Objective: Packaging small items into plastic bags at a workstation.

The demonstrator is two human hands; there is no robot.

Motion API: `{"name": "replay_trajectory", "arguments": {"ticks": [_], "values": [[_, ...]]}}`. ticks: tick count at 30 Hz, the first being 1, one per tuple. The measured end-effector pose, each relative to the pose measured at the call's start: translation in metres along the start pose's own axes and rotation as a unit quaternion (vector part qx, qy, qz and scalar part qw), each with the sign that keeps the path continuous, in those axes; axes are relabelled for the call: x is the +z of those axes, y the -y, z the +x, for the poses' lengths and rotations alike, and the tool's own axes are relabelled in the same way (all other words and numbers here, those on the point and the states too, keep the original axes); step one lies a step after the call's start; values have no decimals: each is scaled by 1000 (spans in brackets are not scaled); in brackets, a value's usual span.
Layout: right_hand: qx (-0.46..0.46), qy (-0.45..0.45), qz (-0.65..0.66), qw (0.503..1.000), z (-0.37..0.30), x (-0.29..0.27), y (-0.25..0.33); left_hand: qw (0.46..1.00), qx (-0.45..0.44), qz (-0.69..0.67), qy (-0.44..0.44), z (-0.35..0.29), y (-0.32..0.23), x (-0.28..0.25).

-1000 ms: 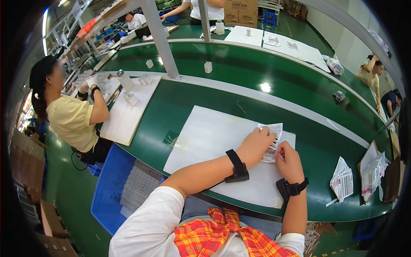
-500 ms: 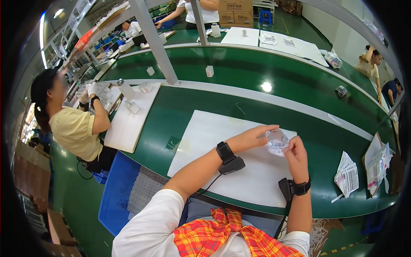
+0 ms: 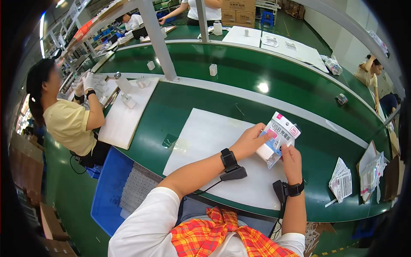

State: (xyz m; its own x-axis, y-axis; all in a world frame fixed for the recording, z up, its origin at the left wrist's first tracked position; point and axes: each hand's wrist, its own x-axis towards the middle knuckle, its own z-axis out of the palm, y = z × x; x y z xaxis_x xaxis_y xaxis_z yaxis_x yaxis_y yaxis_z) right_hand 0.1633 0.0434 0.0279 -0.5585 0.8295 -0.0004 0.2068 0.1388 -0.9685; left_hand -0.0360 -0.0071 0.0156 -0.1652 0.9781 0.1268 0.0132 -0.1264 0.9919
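Both my hands hold a bagged charger (image 3: 277, 136) over the white work mat (image 3: 195, 141). It is a clear plastic bag with a white, pink and blue printed card, tilted, and a white block shows low inside. My left hand (image 3: 249, 139) grips its left edge, thumb across the front. The fingers of my right hand (image 3: 292, 161) pinch the lower right side. A black band with a small device is strapped to each wrist.
Printed slips (image 3: 341, 181) lie fanned at right, beside a carton of bags (image 3: 371, 173). A blue bin (image 3: 102, 199) stands at lower left. A co-worker (image 3: 64, 115) in white gloves works at left by another white board (image 3: 128, 124). A white block (image 3: 213, 70) rests on the green belt.
The bagged charger has been turned so its printed front faces me and its card points up. My left hand has shifted onto its left edge; my right hand has moved slightly lower.
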Motion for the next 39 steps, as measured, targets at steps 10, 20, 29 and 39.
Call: {"name": "replay_trajectory", "arguments": {"ticks": [10, 20, 29, 39], "values": [[-47, -59, 120, 990, 20, -12, -21, 982, 132, 128, -35, 11, 10, -11], [-179, 124, -448, 867, -40, 22, 45, 858, 227, 407, 215, -7, 4, -7], [-183, 82, -398, 895, -10, 33, 18, 870, 199, 388, 231, -3, 7, -11], [-199, 35, -447, 871, -22, 45, 6, 871, 176, 395, 235, -7, 6, -11]]}}
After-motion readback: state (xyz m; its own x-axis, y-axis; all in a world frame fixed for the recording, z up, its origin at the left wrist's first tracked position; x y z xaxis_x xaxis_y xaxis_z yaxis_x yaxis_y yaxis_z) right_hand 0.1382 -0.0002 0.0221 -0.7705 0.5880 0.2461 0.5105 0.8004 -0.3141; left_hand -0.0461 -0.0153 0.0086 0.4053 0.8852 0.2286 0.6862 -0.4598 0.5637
